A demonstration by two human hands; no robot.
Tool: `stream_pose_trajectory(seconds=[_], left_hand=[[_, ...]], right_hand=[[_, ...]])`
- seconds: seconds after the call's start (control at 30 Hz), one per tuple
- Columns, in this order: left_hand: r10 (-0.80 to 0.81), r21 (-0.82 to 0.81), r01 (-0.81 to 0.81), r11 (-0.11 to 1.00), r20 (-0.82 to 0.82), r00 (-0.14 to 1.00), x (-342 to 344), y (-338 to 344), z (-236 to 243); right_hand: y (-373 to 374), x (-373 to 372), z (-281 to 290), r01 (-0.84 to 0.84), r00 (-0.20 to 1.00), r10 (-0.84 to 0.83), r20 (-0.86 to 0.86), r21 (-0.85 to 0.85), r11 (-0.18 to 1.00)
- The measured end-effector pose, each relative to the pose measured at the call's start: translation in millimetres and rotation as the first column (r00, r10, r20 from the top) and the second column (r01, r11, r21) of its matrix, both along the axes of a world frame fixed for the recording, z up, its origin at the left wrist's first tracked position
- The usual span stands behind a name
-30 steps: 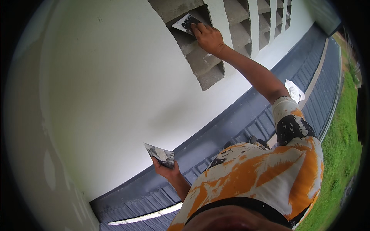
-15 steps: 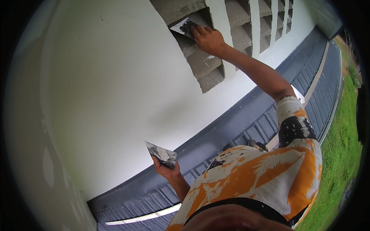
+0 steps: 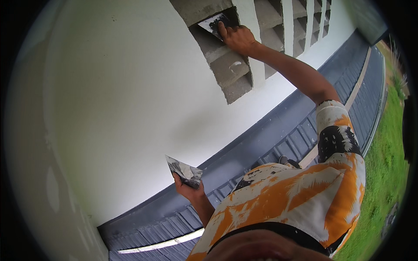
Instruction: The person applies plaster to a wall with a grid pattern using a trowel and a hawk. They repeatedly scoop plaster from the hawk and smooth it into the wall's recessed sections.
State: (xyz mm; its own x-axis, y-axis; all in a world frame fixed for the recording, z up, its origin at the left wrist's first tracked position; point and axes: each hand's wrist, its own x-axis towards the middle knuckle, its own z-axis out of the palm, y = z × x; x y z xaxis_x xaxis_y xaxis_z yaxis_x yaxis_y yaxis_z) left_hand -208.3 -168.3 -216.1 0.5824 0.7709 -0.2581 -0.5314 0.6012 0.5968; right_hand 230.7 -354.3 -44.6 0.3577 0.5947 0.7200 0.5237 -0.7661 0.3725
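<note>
With my right arm stretched up, my right hand (image 3: 240,40) grips a putty knife (image 3: 210,24), a wide flat blade with a dark, stained handle area. Its blade reaches into a recess of the grey concrete vent blocks (image 3: 228,69) set in the white wall; whether it touches the concrete I cannot tell. Lower down, my left hand (image 3: 190,191) is closed around a second putty knife (image 3: 184,169). Whitish-grey filler lies on that blade, which is held out in front of the wall. A small white smear shows on one block below my right hand.
The white wall (image 3: 130,108) runs alongside me, with more vent openings (image 3: 267,17) farther right. Dark ribbed roofing (image 3: 161,232) lies below, crossed by a pale strip (image 3: 161,243). A shoe (image 3: 284,160) stands on it. Grass (image 3: 379,174) lies beyond the roof's right edge.
My right hand has moved slightly up and to the right with its putty knife, deeper over the upper recess. My left hand and its knife have shifted only a little.
</note>
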Motion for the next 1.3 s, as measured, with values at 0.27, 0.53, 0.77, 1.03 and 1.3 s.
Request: stream_pose_trajectory(seconds=[0.27,0.53,0.77,1.03,1.3], left_hand=[[-0.034,-0.007,0.036,0.999,0.136,0.99,2,-3,0],[-0.057,0.038,0.052,0.998,0.139,0.989,-2,-8,6],[-0.016,0.022,0.015,1.0,0.086,0.996,-1,-11,10],[-0.042,-0.006,0.043,0.999,0.119,0.992,7,-20,26],[-0.108,-0.018,0.111,0.994,0.123,0.987,10,-20,27]], right_hand=[[2,-17,-17,-0.179,0.979,0.181,0.095,-0.03,0.983],[7,-32,-21,-0.331,0.908,0.33,0.257,-0.042,0.943],[-7,-38,-16,-0.327,0.938,0.313,0.152,0.079,0.942],[-33,-97,28,-0.059,0.415,0.814,-0.407,0.88,0.471],[-56,-128,42,0.142,0.184,0.959,-0.217,0.971,0.192]])
